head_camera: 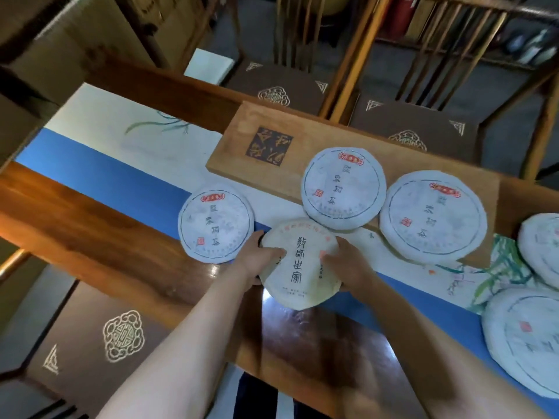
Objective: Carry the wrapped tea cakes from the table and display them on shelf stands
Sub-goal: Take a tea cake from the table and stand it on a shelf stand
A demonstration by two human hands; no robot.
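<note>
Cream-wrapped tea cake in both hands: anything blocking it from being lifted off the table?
Nothing visible. The left hand and right hand grip the cream-wrapped tea cake by its sides; neighbouring white-wrapped cakes sit beside it, not on it. No shelf stands are in view.

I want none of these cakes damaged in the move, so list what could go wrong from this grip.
1. The left hand and right hand pinch the cream-wrapped tea cake only at its sides; it could slip and drop onto the wooden table.
2. Lifting it carelessly may knock the white-wrapped tea cake right beside the left hand.
3. Thumbs pressing on the wrapper might crease the paper.
</note>
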